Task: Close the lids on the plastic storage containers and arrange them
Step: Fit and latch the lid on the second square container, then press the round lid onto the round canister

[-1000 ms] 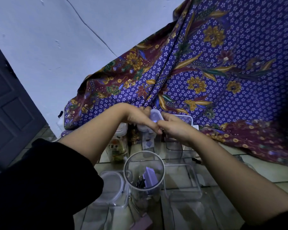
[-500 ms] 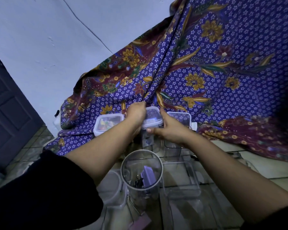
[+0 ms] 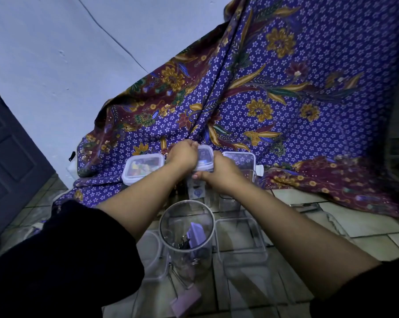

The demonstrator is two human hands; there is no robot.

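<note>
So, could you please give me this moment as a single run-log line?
left hand: on small container lid | right hand: gripping same lid's near edge | step: pressing lid shut | round jar: open

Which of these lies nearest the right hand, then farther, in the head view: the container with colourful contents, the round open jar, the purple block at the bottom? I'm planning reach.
From the right hand:
1. Container with colourful contents, to its left, beyond the left arm.
2. Round open jar, below it, toward the person.
3. Purple block, at the bottom edge, farthest.
</note>
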